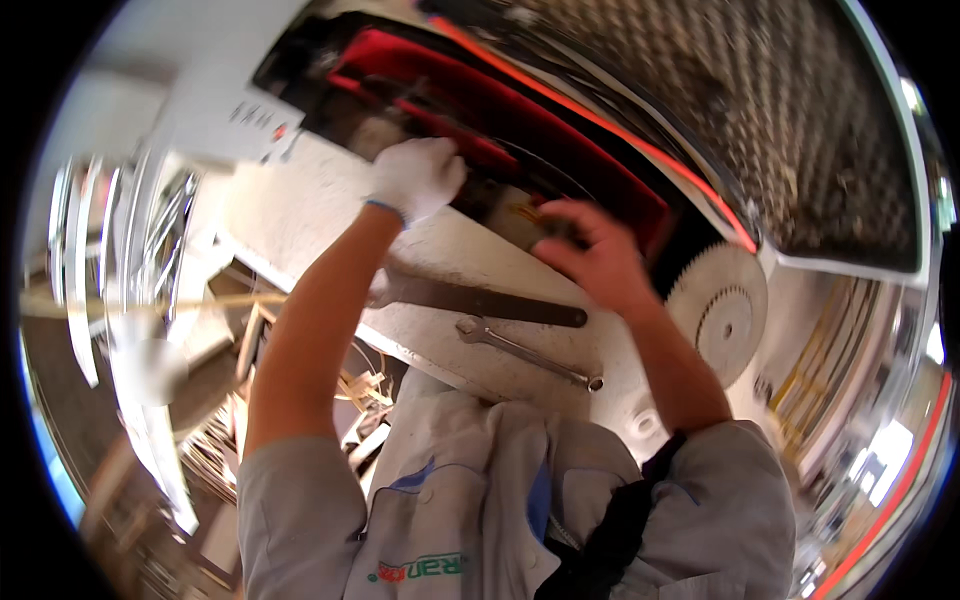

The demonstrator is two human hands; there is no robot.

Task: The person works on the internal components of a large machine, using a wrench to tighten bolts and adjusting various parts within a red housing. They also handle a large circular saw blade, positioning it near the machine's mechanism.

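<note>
in a cluttered workshop, a long red recess opens along an off-white machine tabletop. the left hand, in a white glove, is over the recess's near edge, fingers bent; whether its grip holds anything cannot be told. the bare, blurred right hand is farther right at the recess, fingers curled, its grip likewise unclear. nearer the body, a dark flat bar and a combination wrench lie on the tabletop. beside the right forearm is a toothed circular saw blade.
</note>
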